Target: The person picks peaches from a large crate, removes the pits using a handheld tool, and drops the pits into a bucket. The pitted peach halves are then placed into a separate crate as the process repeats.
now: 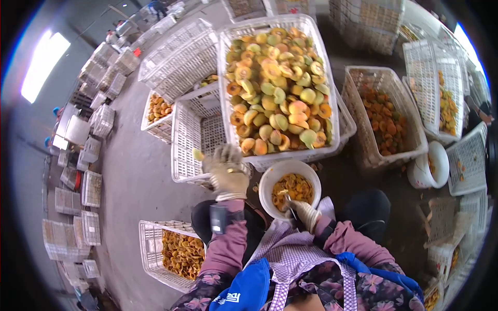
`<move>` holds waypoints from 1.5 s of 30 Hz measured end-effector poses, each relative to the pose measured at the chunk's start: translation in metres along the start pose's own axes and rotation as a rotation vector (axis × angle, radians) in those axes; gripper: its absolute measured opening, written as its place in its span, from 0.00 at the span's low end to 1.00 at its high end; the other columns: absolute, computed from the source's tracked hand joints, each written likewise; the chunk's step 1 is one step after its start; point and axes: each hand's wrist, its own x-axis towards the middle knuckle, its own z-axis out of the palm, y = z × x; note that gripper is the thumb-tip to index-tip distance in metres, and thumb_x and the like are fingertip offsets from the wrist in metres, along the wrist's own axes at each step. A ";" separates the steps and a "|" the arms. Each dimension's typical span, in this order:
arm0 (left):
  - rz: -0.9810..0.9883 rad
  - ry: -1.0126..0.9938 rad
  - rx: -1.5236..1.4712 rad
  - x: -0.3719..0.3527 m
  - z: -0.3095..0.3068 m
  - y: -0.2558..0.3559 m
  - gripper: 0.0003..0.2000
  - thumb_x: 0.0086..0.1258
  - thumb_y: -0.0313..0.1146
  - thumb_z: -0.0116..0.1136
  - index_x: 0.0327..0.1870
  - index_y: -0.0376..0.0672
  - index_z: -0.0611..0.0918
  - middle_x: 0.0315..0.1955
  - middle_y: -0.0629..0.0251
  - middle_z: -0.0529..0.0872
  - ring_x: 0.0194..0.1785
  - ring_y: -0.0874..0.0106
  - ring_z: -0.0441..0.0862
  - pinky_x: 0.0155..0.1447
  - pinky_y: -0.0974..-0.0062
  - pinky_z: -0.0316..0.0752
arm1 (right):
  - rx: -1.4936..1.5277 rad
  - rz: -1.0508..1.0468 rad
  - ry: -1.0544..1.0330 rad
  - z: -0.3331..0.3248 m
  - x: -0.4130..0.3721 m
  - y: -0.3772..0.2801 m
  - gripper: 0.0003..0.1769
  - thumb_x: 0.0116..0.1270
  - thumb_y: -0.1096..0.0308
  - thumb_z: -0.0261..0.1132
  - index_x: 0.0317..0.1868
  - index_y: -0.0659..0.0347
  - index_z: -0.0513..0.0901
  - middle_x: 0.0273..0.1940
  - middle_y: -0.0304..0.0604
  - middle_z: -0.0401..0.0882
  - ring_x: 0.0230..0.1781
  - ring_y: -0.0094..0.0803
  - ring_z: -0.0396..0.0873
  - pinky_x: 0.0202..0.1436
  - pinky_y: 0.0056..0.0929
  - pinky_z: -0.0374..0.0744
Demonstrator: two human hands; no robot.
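Note:
My left hand point(228, 173), in a pale work glove, is over the near edge of a white plastic crate point(179, 173), its fingers apart and slightly blurred. Just left of the fingers is a yellow-green piece of fruit point(197, 154), separate from the hand. My right hand point(307, 213), also gloved, is closed round a small metal hand tool point(289, 200) above a white bucket point(265, 194). Cut orange fruit pieces point(295, 187) lie inside the bucket. Directly ahead stands a big white crate point(226, 129) heaped with halved, apricot-like fruit point(280, 93).
A crate of orange pieces point(179, 254) sits on the floor at lower left. To the right are another fruit-filled crate point(353, 111) and a tipped white bucket point(441, 163). Stacked crates point(111, 78) line the left side, and people point(158, 8) are far off.

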 end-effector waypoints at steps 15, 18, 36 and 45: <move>-0.082 -0.350 0.338 -0.049 -0.064 -0.075 0.13 0.73 0.43 0.47 0.46 0.43 0.74 0.42 0.59 0.80 0.44 0.68 0.79 0.49 0.71 0.77 | -0.831 -0.829 0.422 0.038 -0.007 -0.041 0.16 0.68 0.62 0.56 0.50 0.64 0.68 0.33 0.55 0.77 0.33 0.45 0.78 0.38 0.38 0.77; -0.279 -0.259 0.300 -0.049 -0.067 -0.076 0.17 0.73 0.49 0.46 0.46 0.44 0.75 0.40 0.60 0.81 0.43 0.68 0.80 0.48 0.71 0.77 | -0.927 -0.799 0.400 0.025 0.011 -0.020 0.22 0.67 0.53 0.54 0.48 0.64 0.67 0.31 0.65 0.78 0.33 0.60 0.78 0.35 0.51 0.76; 0.213 -0.451 0.909 -0.002 -0.136 -0.097 0.18 0.73 0.48 0.45 0.44 0.39 0.73 0.36 0.60 0.78 0.36 0.70 0.77 0.43 0.72 0.75 | -0.317 -0.152 -0.275 0.032 -0.042 -0.047 0.18 0.68 0.51 0.55 0.43 0.58 0.72 0.17 0.39 0.72 0.15 0.31 0.75 0.15 0.31 0.70; 0.703 -0.541 1.927 0.027 0.019 -0.042 0.17 0.57 0.28 0.55 0.50 0.38 0.74 0.47 0.49 0.77 0.48 0.53 0.76 0.54 0.64 0.72 | 0.062 0.072 -0.131 0.024 -0.026 -0.028 0.16 0.65 0.47 0.58 0.37 0.51 0.74 0.18 0.33 0.68 0.11 0.26 0.63 0.12 0.27 0.63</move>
